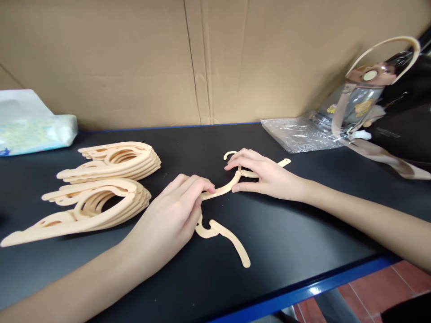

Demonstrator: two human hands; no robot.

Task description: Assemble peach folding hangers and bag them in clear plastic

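A peach plastic hanger (222, 189) lies spread on the black table (303, 233), folded out into curved arms. My left hand (175, 215) is closed in a pinch on the left end of its upper arm. My right hand (262, 175) rests on the hanger's middle joint, thumb and fingers gripping it. The lower arm (232, 242) of the hanger curves toward the table's front edge and lies untouched. The hook (229, 154) peeks out behind my right fingers.
Two stacks of folded peach hangers (111, 179) lie at the left. A white plastic packet (30, 125) sits far left. A clear bag (296, 133) and a bottle with a strap (363, 98) stand at the right. A cardboard wall (202, 58) backs the table.
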